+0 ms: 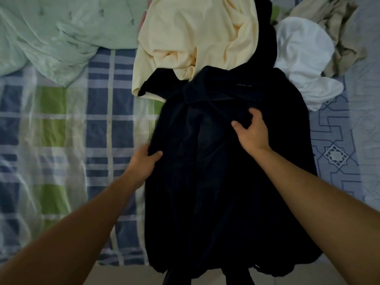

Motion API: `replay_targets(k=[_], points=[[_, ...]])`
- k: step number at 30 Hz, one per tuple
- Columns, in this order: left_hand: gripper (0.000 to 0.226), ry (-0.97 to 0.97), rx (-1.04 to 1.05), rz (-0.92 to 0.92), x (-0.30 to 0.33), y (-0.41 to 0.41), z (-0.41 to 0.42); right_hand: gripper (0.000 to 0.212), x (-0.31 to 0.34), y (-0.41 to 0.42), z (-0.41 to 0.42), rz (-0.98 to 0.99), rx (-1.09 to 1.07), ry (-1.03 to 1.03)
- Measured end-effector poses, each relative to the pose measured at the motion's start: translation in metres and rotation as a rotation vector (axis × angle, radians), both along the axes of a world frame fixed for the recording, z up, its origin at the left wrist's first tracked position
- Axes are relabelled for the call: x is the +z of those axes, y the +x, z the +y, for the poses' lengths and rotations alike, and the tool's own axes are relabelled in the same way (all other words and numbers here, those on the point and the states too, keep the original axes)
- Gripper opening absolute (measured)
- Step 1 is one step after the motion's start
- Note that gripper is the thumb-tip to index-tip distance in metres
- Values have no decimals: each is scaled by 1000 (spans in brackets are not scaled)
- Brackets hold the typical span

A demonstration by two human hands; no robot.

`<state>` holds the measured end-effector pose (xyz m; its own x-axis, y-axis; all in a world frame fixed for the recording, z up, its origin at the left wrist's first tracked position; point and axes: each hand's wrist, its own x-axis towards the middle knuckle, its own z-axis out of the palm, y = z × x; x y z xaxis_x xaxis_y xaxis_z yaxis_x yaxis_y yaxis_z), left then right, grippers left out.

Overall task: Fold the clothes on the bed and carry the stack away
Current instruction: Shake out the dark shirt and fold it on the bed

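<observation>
Folding barely begun: black garment (226, 171) spread on bed (61, 140), hem hanging over near edge. Left hand (144, 161) grip pinches its left edge; right hand (250, 130) grip bunches cloth near collar. Cream garment (191, 38), white garment (304, 58), beige garment (337, 27) lie unfolded behind. No stack visible; carrying not yet started.

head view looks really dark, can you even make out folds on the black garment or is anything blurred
Head view: dim and flat, so the black garment reads as a near-featureless mass with only faint creases; the left hand is slightly motion-blurred; the wide lens bows the edges.
</observation>
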<state>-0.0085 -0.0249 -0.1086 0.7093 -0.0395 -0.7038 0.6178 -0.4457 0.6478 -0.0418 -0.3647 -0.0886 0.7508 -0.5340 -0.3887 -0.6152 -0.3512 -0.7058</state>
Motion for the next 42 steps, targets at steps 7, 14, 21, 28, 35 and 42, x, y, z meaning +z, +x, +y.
replay_targets(k=[7,14,21,28,35,42], points=[[19,533,-54,-479,35,122,98,36,5,57,19,-42,154,-83],[46,631,-300,-492,12,185,88,29,-6,31,23,123,-50,-79],[76,570,-181,-404,0,133,105,51,13,76,55,-53,516,-588],[80,398,-186,-259,1,86,144,33,20,121,39,29,137,-459],[39,561,-53,-359,0,101,184,55,24,54,31,-18,229,-406],[45,882,257,-397,-1,130,222,53,12,-106,57,91,140,-260]])
